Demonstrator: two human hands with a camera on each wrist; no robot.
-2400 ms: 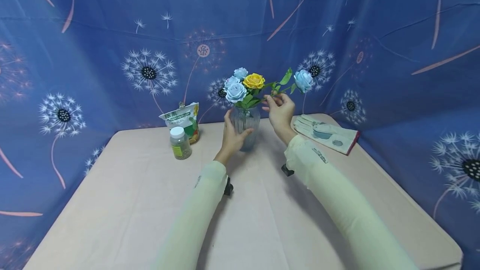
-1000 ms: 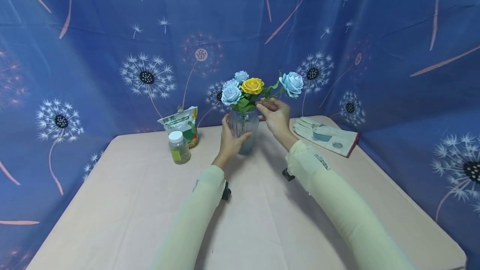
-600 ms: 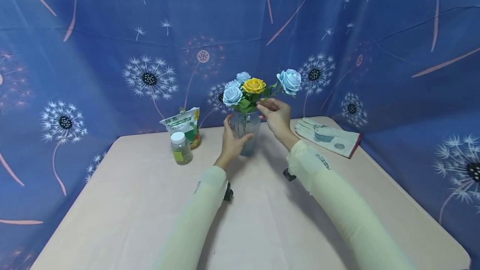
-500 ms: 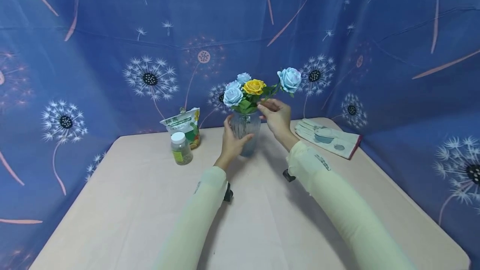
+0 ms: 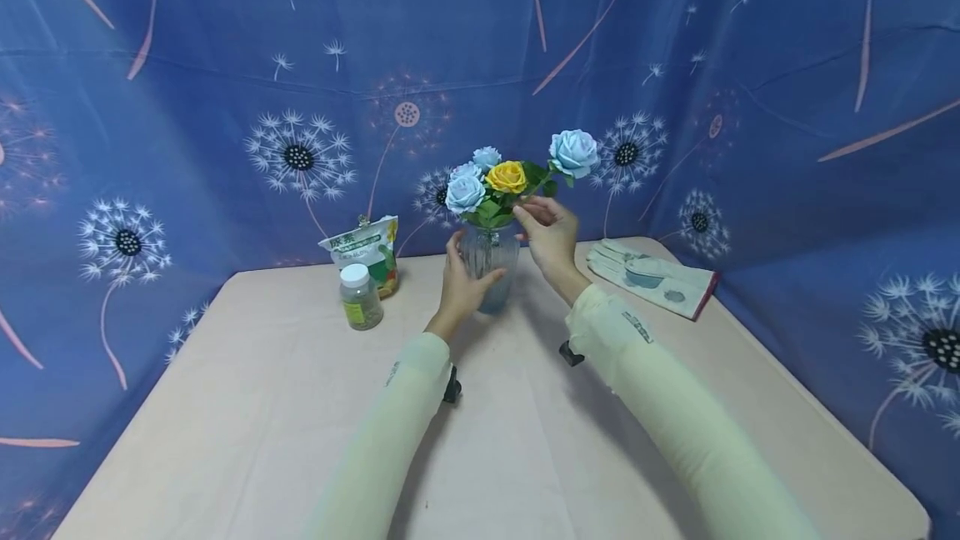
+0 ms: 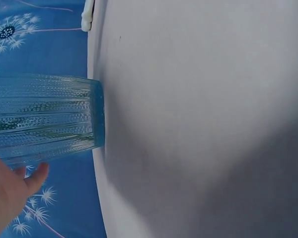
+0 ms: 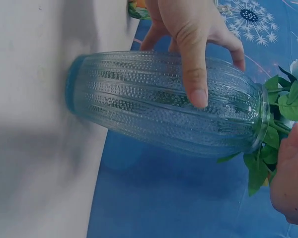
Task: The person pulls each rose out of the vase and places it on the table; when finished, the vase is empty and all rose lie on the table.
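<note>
A ribbed clear-blue glass vase (image 5: 495, 261) stands upright on the table. My left hand (image 5: 461, 286) grips its left side, the thumb across the front, as the right wrist view shows on the glass vase (image 7: 159, 104). Several light blue roses (image 5: 465, 190) and a yellow rose (image 5: 507, 177) stick out of the mouth, above green leaves. My right hand (image 5: 551, 236) pinches the stem of another blue rose (image 5: 573, 153) close to the rim, its bloom leaning out to the right. In the right wrist view, the right hand (image 7: 293, 183) is beside the vase mouth. The stem's lower end is hidden.
Left of the vase, a white-capped jar (image 5: 361, 298) stands in front of a clipped white and green bag (image 5: 371, 248). A pair of work gloves (image 5: 652, 273) lies at the right back. Blue dandelion-print cloth (image 5: 187, 90) hangs behind the pale table (image 5: 300, 423).
My right hand has brought the blue rose leftward and down to the vase rim, and its bloom has since tilted upward. My left hand has kept its hold on the vase.
</note>
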